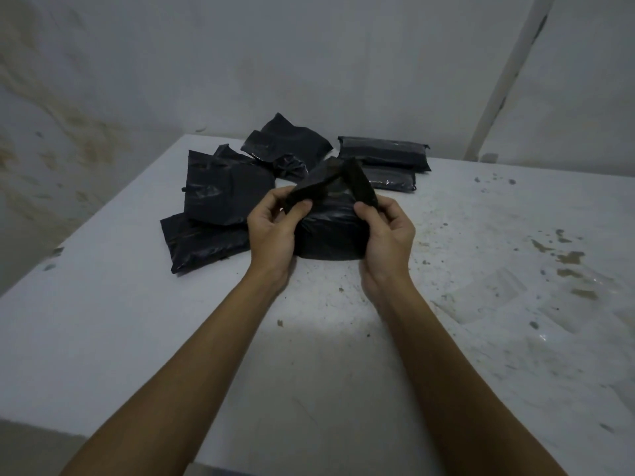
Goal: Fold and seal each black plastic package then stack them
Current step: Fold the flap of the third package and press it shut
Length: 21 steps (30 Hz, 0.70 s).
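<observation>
stained white table (498, 304) against a blotched wall (103, 80), a white pipe (508, 73) leaning at right

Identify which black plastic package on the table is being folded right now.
The package at the centre, gripped by the left hand and right hand, flap raised. The others lie untouched behind it.

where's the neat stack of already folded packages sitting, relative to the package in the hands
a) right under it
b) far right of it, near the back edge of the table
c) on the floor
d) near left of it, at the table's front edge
b: the two flat, folded packages lie stacked beyond and to the right of the package in the hands, while the loose, unfolded ones lie on the left.
</observation>
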{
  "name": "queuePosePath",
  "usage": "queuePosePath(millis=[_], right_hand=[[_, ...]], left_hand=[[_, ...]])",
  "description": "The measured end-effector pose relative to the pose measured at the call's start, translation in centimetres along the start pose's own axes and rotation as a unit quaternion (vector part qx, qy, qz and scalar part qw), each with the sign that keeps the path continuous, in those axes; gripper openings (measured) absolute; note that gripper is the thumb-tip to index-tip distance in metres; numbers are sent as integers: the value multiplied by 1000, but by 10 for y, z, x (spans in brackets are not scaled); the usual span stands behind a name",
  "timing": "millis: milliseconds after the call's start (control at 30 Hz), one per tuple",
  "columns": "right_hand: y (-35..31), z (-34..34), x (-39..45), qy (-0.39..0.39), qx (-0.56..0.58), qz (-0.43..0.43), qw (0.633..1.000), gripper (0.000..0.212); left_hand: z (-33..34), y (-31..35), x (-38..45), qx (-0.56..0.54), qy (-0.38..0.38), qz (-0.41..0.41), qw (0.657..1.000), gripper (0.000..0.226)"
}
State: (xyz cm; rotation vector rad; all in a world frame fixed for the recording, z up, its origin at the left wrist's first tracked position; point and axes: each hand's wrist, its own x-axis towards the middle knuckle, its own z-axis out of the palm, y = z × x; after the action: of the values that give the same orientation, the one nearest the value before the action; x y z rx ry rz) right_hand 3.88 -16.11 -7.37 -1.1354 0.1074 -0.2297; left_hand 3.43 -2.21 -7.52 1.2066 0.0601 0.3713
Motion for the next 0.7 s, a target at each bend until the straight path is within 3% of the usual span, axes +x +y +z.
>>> queuePosePath(millis=[400, 700], right_hand=[[-7, 2, 0, 16, -83, -118, 989, 10], [-5, -2, 4, 28, -115, -111, 987, 8]], left_hand=[[-2, 7, 2, 48, 69, 75, 994, 15], [-7, 8, 8, 67, 58, 53, 995, 19]])
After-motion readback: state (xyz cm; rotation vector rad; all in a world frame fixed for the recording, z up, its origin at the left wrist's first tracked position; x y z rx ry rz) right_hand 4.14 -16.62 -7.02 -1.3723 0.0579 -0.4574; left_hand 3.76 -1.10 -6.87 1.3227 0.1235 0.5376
